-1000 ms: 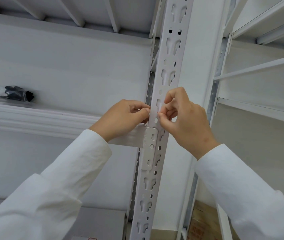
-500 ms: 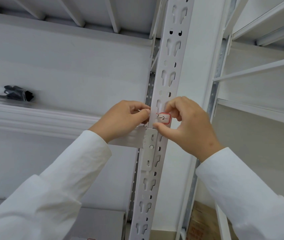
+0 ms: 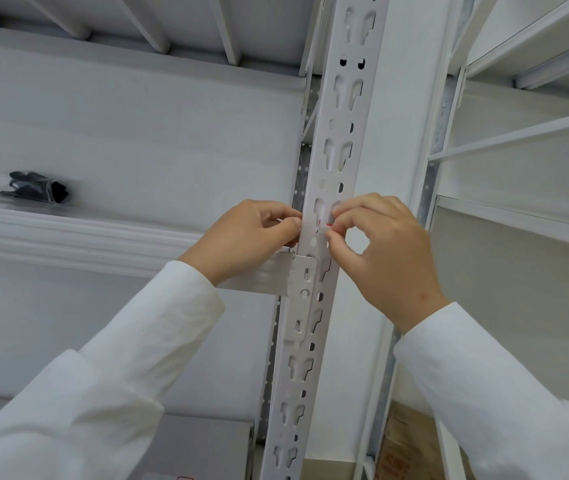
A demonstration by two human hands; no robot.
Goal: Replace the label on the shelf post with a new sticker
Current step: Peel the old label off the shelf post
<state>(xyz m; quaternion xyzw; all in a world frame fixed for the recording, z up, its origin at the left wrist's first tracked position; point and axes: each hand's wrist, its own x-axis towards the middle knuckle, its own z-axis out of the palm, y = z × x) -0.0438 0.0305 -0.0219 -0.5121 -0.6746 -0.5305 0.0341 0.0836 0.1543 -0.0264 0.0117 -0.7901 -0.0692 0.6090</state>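
The white perforated shelf post (image 3: 340, 133) runs up the middle of the head view. A small sticker with a red edge (image 3: 326, 224) lies on the post's face, mostly hidden under my fingertips. My right hand (image 3: 383, 254) pinches it between thumb and forefinger, against the post. My left hand (image 3: 248, 237) is closed with its thumb and forefinger tips on the post's left edge at the same height. A thin white sliver shows between those fingers; what it is cannot be told.
A beam bracket (image 3: 302, 289) hooks into the post just below my hands. A black item in a clear bag (image 3: 38, 187) lies on the left shelf. A grey box (image 3: 200, 448) and a cardboard box (image 3: 404, 445) sit below. Another shelf unit (image 3: 518, 216) stands to the right.
Half a second ago the sticker's written face showed under my right thumb; now my right fingertips cover it and only a red edge shows. The left hand has stayed put.
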